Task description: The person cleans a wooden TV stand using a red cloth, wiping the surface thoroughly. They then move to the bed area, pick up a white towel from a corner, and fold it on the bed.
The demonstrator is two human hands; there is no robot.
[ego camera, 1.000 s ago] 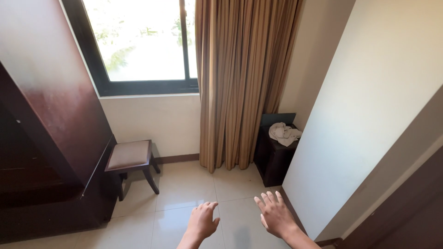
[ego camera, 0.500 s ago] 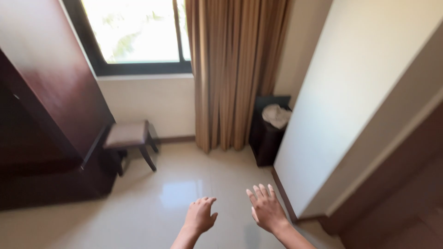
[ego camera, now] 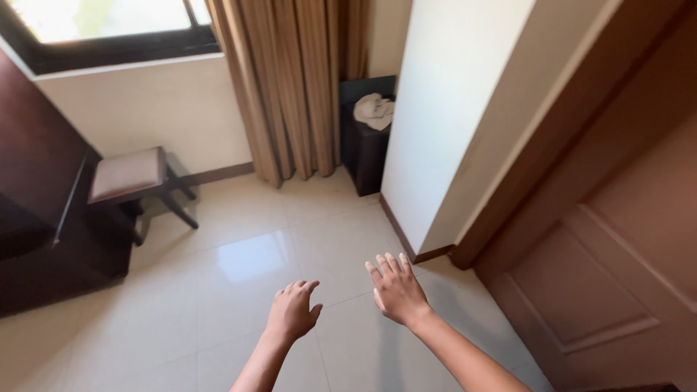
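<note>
Fingers: those of the right hand (ego camera: 396,292) straight and slightly spread, palm down, holding nothing; those of the left hand (ego camera: 292,311) loosely curled inward, thumb out to the side, also holding nothing

Head view, single entry:

- Both hands, bare forearms entering from 6 o'clock, held in the air over the glossy cream floor tiles (ego camera: 247,261); hands near each other but apart, touching no object
- Dark brown panelled wooden door (ego camera: 624,268), at 3 to 4 o'clock; the thing nearest the right hand, apart from it
- Plain white wall corner (ego camera: 443,123) with dark skirting at its foot, at 1 o'clock, beyond the right hand
- Black boxy bin (ego camera: 365,149) with a crumpled pale cloth (ego camera: 375,110) on top, at 12 o'clock, standing in the corner between the white wall and the curtain
- Tan pleated floor-length curtain (ego camera: 290,87), at 11 to 12 o'clock, just beside the bin
- Dark-framed window (ego camera: 109,33), bright with daylight, at 10 to 11 o'clock
- Dark wooden stool with beige padded seat (ego camera: 127,174), at 10 o'clock, below the window
- Dark reddish-brown wooden cabinet (ego camera: 36,189), at 9 o'clock, just beside the stool
</note>
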